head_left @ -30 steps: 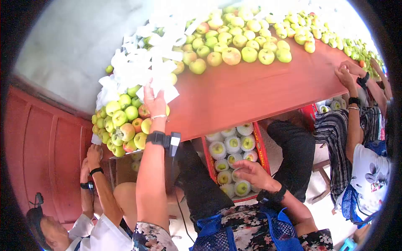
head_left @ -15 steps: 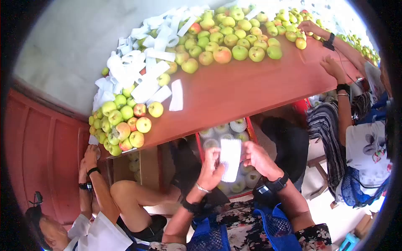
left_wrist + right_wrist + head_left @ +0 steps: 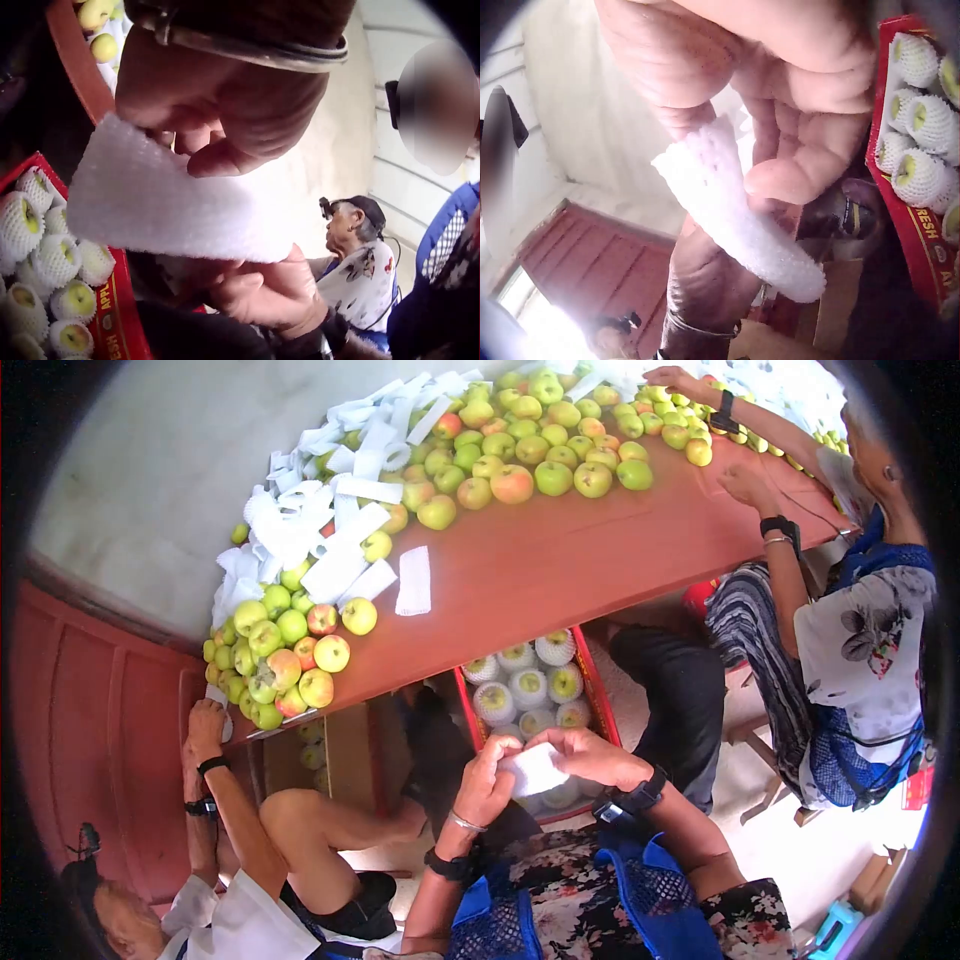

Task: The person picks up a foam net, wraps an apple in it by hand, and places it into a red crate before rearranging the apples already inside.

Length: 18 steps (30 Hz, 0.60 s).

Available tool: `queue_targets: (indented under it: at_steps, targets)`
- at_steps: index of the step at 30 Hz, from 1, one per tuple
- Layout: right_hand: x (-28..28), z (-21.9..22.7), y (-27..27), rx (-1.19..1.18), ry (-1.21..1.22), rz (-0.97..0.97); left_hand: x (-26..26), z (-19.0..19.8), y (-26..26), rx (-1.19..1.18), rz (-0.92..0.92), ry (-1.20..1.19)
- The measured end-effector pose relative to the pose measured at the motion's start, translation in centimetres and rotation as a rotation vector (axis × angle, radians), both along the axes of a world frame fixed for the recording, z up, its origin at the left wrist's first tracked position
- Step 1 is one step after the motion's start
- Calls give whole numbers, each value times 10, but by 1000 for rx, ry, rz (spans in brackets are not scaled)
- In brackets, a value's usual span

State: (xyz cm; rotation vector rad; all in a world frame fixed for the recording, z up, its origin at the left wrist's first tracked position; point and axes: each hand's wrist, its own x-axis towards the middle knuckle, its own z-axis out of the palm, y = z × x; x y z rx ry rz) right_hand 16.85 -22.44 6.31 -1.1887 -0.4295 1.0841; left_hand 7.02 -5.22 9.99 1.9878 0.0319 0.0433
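Note:
Both my hands hold one white foam net sleeve (image 3: 533, 768) over my lap, just below the red table's edge. My left hand (image 3: 488, 780) pinches its left end and my right hand (image 3: 588, 753) grips the right end. The left wrist view shows the sleeve (image 3: 169, 199) as a flat white band under my fingers. In the right wrist view the sleeve (image 3: 739, 214) is pinched between thumb and fingers. Below them stands a red box (image 3: 598, 682) of apples wrapped in foam nets (image 3: 528, 687).
The red table (image 3: 560, 570) carries heaps of green and reddish apples (image 3: 520, 455) and a pile of loose foam sleeves (image 3: 330, 530). One sleeve (image 3: 414, 581) lies alone. A person (image 3: 850, 630) works at the right, another person (image 3: 210, 830) sits low at the left.
My left hand left the sleeve pile on the table and came down with one sleeve; my right hand joined it. Both now hold it lower and flatter above the box.

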Motion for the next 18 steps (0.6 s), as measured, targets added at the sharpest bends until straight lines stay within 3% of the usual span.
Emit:
queue_targets:
  at_steps: [2,3,6,8,9,10,12,13,16,18]
  targets:
    - [-7,-5,1,14,-54,-65,0,-3,-6,225,167,-212]
    - [-8,-10,4,-10,-87,-203,1,-6,-10,332,247,-319]
    - [-1,10,2,-290,-745,-389,-10,-4,-29,-47,523,-109]
    - [-6,15,9,-254,-819,-389,-4,2,-45,216,442,-182]
    - [-11,19,12,-254,-902,-407,2,1,-47,470,452,-323]
    - [-15,22,15,-255,-983,-427,4,2,-47,514,451,-316]
    - [-16,21,13,-257,-924,-388,4,2,-47,594,452,-297]
    - [-14,23,11,-233,-893,-391,2,-5,-44,413,440,-237]
    - [-12,21,12,-164,-848,-372,-4,-18,-37,199,379,-143]
    - [-15,22,10,-142,-800,-363,-3,-16,-38,228,371,-210]
